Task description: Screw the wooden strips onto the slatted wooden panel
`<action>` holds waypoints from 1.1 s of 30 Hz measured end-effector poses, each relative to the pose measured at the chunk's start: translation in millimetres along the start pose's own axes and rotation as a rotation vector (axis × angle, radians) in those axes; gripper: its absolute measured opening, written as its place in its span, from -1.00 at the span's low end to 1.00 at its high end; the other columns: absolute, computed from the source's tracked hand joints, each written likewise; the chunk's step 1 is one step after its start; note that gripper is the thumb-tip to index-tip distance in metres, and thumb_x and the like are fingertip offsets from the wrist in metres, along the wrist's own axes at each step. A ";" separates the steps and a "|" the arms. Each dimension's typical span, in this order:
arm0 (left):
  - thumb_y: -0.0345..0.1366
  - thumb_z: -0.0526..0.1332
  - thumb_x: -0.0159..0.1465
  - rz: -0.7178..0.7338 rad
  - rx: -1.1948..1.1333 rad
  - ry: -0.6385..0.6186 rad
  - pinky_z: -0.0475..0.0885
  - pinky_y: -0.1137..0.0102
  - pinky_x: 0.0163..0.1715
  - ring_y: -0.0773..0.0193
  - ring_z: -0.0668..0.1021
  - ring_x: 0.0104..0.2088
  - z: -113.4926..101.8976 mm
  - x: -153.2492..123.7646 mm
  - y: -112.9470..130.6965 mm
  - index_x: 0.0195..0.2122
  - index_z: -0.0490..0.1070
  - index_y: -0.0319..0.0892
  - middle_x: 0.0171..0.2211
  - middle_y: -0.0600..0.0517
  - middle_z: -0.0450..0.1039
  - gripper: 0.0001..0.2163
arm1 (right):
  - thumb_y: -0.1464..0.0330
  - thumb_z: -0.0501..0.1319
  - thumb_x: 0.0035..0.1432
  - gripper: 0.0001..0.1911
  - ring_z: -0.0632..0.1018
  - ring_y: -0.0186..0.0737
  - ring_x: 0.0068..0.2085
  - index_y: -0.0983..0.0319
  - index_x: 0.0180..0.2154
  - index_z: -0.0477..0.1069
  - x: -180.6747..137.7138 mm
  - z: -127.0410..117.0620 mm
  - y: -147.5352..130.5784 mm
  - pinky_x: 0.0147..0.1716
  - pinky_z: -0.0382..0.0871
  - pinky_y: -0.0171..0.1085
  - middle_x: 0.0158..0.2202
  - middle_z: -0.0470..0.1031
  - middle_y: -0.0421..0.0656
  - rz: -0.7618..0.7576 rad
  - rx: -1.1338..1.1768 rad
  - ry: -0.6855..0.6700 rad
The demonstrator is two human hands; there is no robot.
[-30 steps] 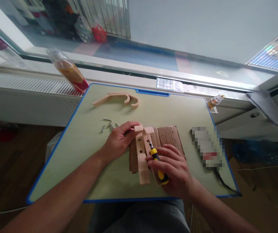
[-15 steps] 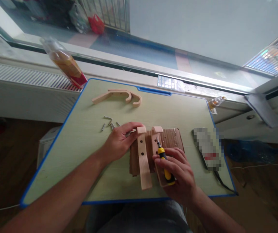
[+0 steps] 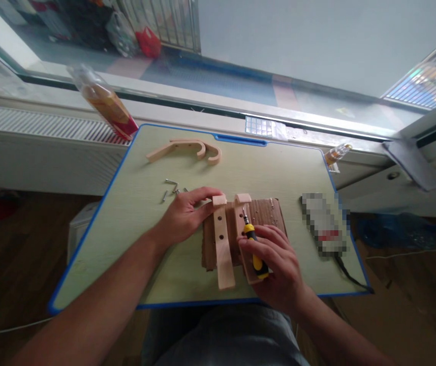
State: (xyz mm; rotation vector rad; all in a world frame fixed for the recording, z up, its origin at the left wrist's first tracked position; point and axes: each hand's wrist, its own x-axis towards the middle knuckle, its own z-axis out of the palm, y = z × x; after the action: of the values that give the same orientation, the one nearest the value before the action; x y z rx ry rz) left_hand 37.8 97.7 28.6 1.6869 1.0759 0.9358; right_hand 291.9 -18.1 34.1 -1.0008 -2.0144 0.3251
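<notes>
A: so where's everything sitting on the worktop (image 3: pixel 126 229)?

B: middle of the frame, a bit right of centre. There's a slab of brown cardboard (image 3: pixel 269 213) lying flat, with two pale wooden hooks on it side by side, both running up-frame with the curled ends at the top. The left wooden hook (image 3: pixel 222 249) shows two holes, and its lower end sticks out past the cardboard toward the bottom edge of the worktop. The right wooden hook (image 3: pixel 242 203) is just beside it

A: and the hands?

B: left hand (image 3: pixel 182 218) comes in from the lower left, thumb and fingertips closed on the curled top end of the left wooden hook. Right hand (image 3: pixel 275 264) comes in from the lower right, wrapped round the yellow and black handle of a screwdriver (image 3: pixel 254 249). The metal tip is down on the right wooden hook near its top. Can't tell if there's a screw under the tip, too small

A: anything else lying about?

B: a few loose screws (image 3: pixel 170 187) just up-left of the left hand, and two spare hooks (image 3: pixel 187 150) overlapping near the top edge. A big bottle (image 3: pixel 105 107) leans at the upper left and a small bottle (image 3: pixel 336 152) sits off the upper right corner. Right of the cardboard there's a blurred-out thing (image 3: pixel 322 223) with a dark cable (image 3: pixel 349 277) running off its lower end
</notes>
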 end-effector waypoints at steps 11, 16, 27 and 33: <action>0.04 0.39 0.41 0.005 0.029 0.001 0.59 0.25 0.14 0.05 0.73 -0.05 -4.6 0.8 0.4 0.01 0.73 -0.09 -0.06 -0.05 0.76 -0.66 | 0.56 0.38 0.17 -0.37 0.65 0.12 0.16 0.12 0.25 0.49 -0.8 -0.1 -0.1 0.22 0.50 0.18 0.05 0.76 -0.08 0.010 0.026 -0.008; 0.04 0.39 0.41 0.005 0.030 0.005 0.59 0.23 0.16 0.03 0.72 -0.04 -5.0 1.0 -0.9 0.02 0.73 -0.10 -0.04 -0.07 0.76 -0.65 | 0.59 0.37 0.19 -0.38 0.66 0.13 0.15 0.11 0.25 0.50 0.4 1.1 0.7 0.17 0.54 0.17 0.02 0.76 -0.06 0.018 0.022 0.017; -0.01 0.40 0.42 0.028 0.038 0.017 0.57 0.27 0.16 0.06 0.72 -0.01 -3.2 1.3 -2.8 0.01 0.71 -0.07 -0.02 -0.03 0.75 -0.70 | 0.57 0.36 0.20 -0.35 0.66 0.12 0.15 0.07 0.28 0.47 2.7 -2.2 -1.8 0.17 0.55 0.19 0.03 0.76 -0.08 0.015 0.036 -0.001; -0.12 0.44 0.37 0.074 0.063 0.024 0.53 0.23 0.21 0.04 0.71 0.03 -5.6 1.2 0.1 0.03 0.70 -0.09 0.02 -0.06 0.74 -0.72 | 0.57 0.38 0.15 -0.36 0.65 0.14 0.17 0.11 0.25 0.49 2.9 -5.0 -2.6 0.20 0.54 0.21 0.05 0.74 -0.04 0.020 0.036 0.005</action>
State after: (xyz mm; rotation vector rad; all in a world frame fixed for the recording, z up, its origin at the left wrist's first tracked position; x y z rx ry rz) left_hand 33.1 100.4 30.6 1.7817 1.0756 0.9806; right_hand 293.5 -18.2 40.2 -0.9994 -1.9882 0.3684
